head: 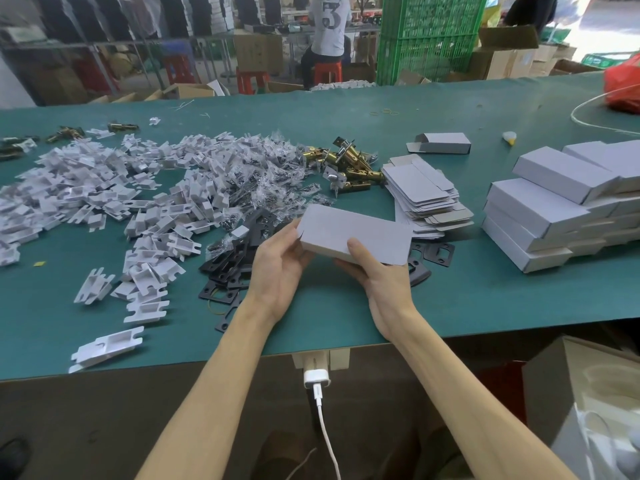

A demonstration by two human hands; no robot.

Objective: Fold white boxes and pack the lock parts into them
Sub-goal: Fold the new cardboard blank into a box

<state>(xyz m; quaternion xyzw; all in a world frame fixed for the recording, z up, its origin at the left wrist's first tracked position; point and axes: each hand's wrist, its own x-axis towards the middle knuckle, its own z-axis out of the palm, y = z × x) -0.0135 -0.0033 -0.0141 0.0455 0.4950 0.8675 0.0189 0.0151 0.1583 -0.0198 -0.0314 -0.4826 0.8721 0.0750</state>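
Two bare hands hold one white rectangular cardboard box (353, 230) in the air over the green table mat (450, 299), in the head view.

- Left hand (277, 258): grasps the box's left end, thumb up against the end flap, fingers curled underneath.
- Right hand (377, 271): grasps the near long edge, thumb flat on the top face, fingers hidden under the box.
- The box looks closed along its top and tilts slightly down to the right. Contents cannot be seen.

Everything else is placed relative to the held box:
- Just behind and right: fanned stack of flat unfolded white box blanks (426, 195).
- Far right: stacked finished white boxes (554, 209), several layers.
- Further behind the blanks: single folded white box with open end flap (443, 143), lying on its side.
- Directly behind: small pile of brass cylindrical latch bolts (349, 164).
- Under and left, partly covered by the left hand: flat black metal strike plates (228, 268); a few more show below the box's right end.
- Behind left: clear plastic screw bags (266, 174), loose heap.
- Far left: wide heap of white die-cut cardboard inserts (104, 188), strays reaching the near table edge.
- Below, at the table's front edge: white plug-in charger with cable (317, 377).
- Far behind: seated person in a white shirt (329, 26), beside green plastic crates (429, 32).
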